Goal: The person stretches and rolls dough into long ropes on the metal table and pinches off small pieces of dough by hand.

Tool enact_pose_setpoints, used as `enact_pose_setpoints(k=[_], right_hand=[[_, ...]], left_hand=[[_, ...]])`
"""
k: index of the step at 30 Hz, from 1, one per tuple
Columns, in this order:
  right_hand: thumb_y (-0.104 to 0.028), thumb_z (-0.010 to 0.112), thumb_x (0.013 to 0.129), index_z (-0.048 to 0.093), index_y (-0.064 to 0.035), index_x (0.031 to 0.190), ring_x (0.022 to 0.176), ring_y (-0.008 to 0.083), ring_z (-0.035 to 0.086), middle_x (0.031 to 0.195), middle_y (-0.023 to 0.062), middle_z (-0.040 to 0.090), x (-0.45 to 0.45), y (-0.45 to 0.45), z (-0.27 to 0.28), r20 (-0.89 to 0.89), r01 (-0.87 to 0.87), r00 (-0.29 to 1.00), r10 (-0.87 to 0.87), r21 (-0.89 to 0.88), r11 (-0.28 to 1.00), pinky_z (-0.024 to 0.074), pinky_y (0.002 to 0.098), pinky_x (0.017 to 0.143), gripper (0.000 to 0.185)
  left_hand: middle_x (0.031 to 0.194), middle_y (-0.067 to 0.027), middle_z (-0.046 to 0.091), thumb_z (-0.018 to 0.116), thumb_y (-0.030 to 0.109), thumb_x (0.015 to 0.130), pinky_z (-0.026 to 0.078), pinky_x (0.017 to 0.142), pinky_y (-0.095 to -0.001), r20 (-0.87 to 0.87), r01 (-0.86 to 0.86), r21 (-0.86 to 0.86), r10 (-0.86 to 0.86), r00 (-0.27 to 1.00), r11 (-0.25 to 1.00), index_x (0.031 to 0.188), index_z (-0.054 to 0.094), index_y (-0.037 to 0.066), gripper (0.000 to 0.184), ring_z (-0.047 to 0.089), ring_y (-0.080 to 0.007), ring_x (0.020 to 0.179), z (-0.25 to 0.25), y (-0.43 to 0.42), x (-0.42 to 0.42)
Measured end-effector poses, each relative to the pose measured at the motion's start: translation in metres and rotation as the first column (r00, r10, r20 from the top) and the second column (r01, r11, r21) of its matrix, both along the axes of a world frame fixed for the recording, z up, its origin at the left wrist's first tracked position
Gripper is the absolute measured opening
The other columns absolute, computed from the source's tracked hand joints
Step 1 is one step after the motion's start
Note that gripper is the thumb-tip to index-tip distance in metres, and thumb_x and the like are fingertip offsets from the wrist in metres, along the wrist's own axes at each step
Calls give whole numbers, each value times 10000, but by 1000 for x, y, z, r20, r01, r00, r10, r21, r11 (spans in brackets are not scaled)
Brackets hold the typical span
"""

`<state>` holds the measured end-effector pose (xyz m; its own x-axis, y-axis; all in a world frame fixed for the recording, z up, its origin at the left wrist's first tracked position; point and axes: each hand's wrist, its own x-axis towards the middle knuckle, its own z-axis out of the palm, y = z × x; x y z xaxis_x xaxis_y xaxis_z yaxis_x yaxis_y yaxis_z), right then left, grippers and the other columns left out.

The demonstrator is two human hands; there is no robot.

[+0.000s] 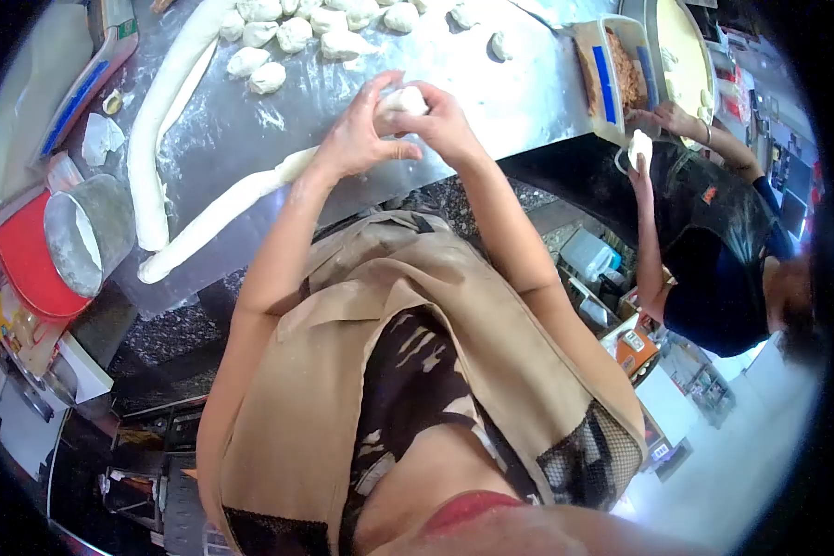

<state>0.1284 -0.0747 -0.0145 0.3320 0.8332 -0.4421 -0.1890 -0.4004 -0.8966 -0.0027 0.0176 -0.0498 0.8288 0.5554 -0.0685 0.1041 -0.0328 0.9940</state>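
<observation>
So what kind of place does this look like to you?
Most likely a bakery or a dough-making kitchen. A metal table holds long rolls of dough and many small dough lumps, and a tub of something brown, perhaps filling, stands by the co-worker.

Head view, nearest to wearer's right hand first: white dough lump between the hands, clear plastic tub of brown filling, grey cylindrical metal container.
1. White dough lump, touching the right hand.
2. Clear plastic tub, right of the hand.
3. Grey metal container, far left.
</observation>
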Motion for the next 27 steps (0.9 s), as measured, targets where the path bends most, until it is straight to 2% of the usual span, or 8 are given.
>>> enact_pose_setpoints(k=[5,7,12,15,17,19,23,27], right_hand=[[-182,730,768,632,-46,1024,790,172,633,890,81,649,-9,2,36,502,-97,857,115,-61,993,511,307,725,307],[-215,717,770,644,-51,971,767,266,647,863,128,638,-18,8,33,860,-189,510,13,97,977,519,343,694,269],[-229,645,760,588,-51,828,765,358,589,821,154,564,-28,24,-17,834,-8,529,-152,184,983,507,453,652,199],[-269,656,759,598,-63,898,819,365,600,892,172,577,23,51,-62,957,163,287,-41,-7,987,511,465,684,255],[-325,663,760,599,-67,1028,932,412,585,1061,226,564,62,50,-84,946,311,323,-30,-76,948,509,488,753,378],[-361,684,740,538,-76,1257,1099,482,503,1317,301,428,55,34,-56,967,177,216,138,-178,968,477,494,889,608],[-263,744,687,569,-89,1247,1030,353,580,1187,271,544,-11,-2,-35,639,-413,680,360,-72,908,505,434,840,612],[-224,765,660,603,-60,1183,837,238,629,927,184,635,-37,12,-10,270,-195,941,202,-52,979,516,365,756,572]], left_hand=[[848,-200,669,754,296,723,525,705,-444,-257,83,365,14,966,927,1014,622,64,395,650,-384,823,2,0,-5],[839,-198,667,737,266,725,524,693,-441,-247,67,350,23,969,934,968,628,57,338,651,-379,812,0,-2,-3],[802,-194,663,702,230,738,523,666,-438,-277,69,432,59,959,899,896,641,50,247,654,-374,774,-2,0,0],[775,-182,661,720,223,734,527,659,-408,-330,-29,292,129,935,956,876,639,51,238,650,-361,725,14,-12,8],[699,-96,646,757,153,745,494,604,-293,-123,-37,162,57,991,986,840,625,37,199,624,-132,648,38,-24,3],[910,-111,674,749,211,765,515,723,-324,-210,-184,-116,157,965,976,817,614,39,225,653,-221,798,29,-6,-7],[1260,-126,541,768,235,761,443,913,-346,61,-180,98,175,983,979,928,628,38,294,554,-251,1090,-13,9,-19],[1332,-143,501,803,283,722,410,986,-389,75,-77,234,61,995,969,1111,620,56,486,496,-290,1222,9,10,-41]])
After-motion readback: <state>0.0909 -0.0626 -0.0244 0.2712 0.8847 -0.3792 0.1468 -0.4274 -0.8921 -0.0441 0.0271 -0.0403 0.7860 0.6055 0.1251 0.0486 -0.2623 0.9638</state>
